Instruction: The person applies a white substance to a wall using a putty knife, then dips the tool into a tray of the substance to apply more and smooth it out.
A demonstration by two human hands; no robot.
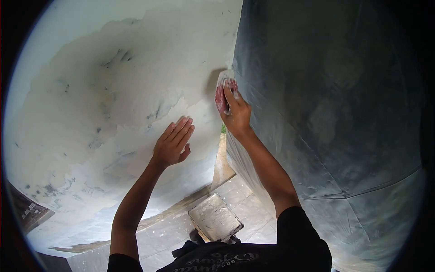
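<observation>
My left hand [173, 143] lies against the pale wall [149, 68], fingers stretched out and holding nothing. Higher up, at the wall's right edge, my right hand [237, 112] is closed around a red hand tool [220, 97] smeared with white. The tool's pale upper end is close to the wall; its exact kind is partly hidden by my fingers. Uneven whitish and beige coating covers the wall, with dark marks scattered over it.
A grey plastic sheet [326, 113] hangs along the right side. On the tiled floor [167, 233] below stands a square tray [216, 215] coated in white material. A narrow gap [222, 158] shows between wall and sheet. A dark object [29, 211] is at lower left.
</observation>
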